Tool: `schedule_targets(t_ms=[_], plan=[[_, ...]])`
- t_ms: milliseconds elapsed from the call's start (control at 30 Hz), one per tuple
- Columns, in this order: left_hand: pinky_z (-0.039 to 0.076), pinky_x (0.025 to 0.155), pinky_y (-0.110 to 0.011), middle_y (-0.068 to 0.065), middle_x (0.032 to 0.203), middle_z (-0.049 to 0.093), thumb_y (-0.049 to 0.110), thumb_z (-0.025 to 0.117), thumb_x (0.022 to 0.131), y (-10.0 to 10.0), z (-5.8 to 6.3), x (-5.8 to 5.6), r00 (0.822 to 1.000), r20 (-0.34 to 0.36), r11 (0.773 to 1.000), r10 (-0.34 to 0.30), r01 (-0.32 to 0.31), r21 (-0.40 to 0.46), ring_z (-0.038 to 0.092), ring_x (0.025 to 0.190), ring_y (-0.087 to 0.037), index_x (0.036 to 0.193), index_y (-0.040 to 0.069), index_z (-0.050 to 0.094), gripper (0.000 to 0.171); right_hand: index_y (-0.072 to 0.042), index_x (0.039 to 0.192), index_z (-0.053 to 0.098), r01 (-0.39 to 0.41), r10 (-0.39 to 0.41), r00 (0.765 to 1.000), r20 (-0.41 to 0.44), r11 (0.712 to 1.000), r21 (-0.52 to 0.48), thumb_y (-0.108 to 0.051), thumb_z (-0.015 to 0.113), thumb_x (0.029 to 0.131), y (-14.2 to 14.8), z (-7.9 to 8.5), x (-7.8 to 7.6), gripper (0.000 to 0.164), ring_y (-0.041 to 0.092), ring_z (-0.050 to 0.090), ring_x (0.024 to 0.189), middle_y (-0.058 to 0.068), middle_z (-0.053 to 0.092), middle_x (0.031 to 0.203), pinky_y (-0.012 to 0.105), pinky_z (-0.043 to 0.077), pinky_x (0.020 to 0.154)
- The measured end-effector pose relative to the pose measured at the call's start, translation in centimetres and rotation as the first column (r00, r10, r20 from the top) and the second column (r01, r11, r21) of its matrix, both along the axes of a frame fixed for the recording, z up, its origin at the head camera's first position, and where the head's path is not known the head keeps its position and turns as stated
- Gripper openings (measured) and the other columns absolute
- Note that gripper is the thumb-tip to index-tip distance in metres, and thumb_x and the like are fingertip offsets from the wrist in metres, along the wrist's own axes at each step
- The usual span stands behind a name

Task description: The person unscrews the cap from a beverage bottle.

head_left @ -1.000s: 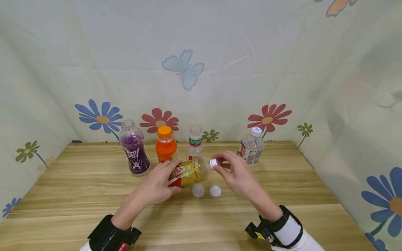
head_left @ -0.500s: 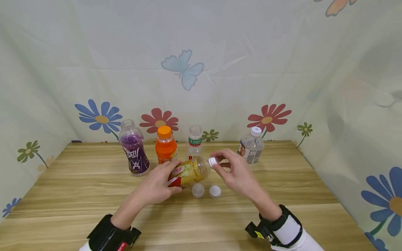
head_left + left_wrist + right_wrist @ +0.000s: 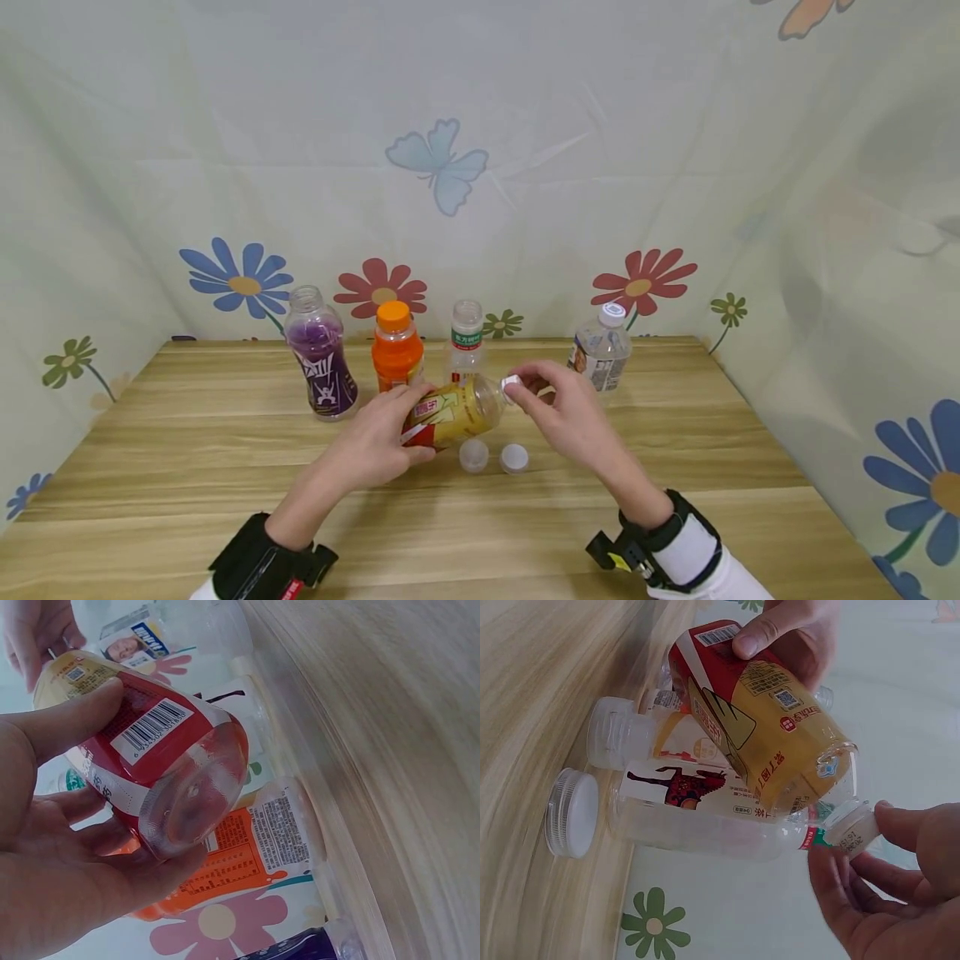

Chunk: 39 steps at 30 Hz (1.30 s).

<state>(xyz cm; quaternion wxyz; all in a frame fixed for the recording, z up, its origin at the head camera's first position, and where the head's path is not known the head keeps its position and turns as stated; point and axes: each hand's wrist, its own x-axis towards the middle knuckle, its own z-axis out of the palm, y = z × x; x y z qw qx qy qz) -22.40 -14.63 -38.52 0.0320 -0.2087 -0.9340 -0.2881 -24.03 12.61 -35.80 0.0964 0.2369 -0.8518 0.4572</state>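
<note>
Five bottles total: four upright bottles [image 3: 397, 357] on the table [image 3: 480, 533], plus one yellow-and-red bottle [image 3: 453, 412] held tilted above it, neck toward the right. Two loose caps [image 3: 514, 458] sit just below. Left hand [image 3: 378, 439] is curled round the body; right hand [image 3: 566, 412], nearly closed, pinches the white cap [image 3: 853, 831] at its neck. Both forearms [image 3: 311, 504] angle inward.

The near bottle [image 3: 448, 414] is yellow and red, its cap [image 3: 511, 383] white; the left bottle [image 3: 324, 358] is purple. The tan table [image 3: 465, 533] is wood-grained; the pale far cloth [image 3: 562, 100] carries blue and red flowers [image 3: 244, 286].
</note>
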Motion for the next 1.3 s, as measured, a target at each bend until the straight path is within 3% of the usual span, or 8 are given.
schedule_targets(t_ms=[267, 700, 1300], plan=[[0.040, 0.110, -0.057, -0.018, 0.150, 0.051, 0.017, 0.089, 0.081, 0.06, 0.14, 0.13, 1.000, -0.015, 1.000, 0.000, -0.001, -0.012, 0.053, 0.128, -0.036, 0.147, 0.007, 0.051, 0.077, -0.004, 0.110, 0.074, -0.011, 0.010, 1.000, -0.017, 0.999, -0.046, -0.011, 0.074, 0.096, -0.04, 0.00, 0.07, 0.015, 0.018, 0.063, 0.087, 0.003, 0.068, 0.096, 0.028, 0.059, 0.072], [0.042, 0.109, -0.056, -0.017, 0.143, 0.056, 0.016, 0.090, 0.080, 0.10, 0.27, 0.24, 0.999, -0.046, 1.000, 0.000, -0.001, -0.031, 0.054, 0.123, -0.036, 0.146, 0.007, 0.052, 0.077, -0.002, 0.112, 0.073, -0.041, 0.043, 0.999, 0.025, 0.998, -0.050, -0.004, 0.075, 0.094, 0.09, 0.34, 0.26, 0.019, 0.021, 0.062, 0.093, 0.005, 0.067, 0.099, 0.028, 0.060, 0.077], [0.043, 0.108, -0.057, -0.016, 0.139, 0.058, 0.016, 0.090, 0.080, -0.08, 0.18, 0.20, 0.999, -0.043, 1.000, 0.001, -0.002, -0.031, 0.055, 0.122, -0.035, 0.148, 0.007, 0.051, 0.078, 0.003, 0.114, 0.070, -0.108, 0.111, 0.994, 0.020, 0.987, -0.115, 0.008, 0.074, 0.090, -0.13, 0.25, 0.22, 0.024, 0.027, 0.063, 0.102, 0.011, 0.067, 0.107, 0.029, 0.058, 0.086]])
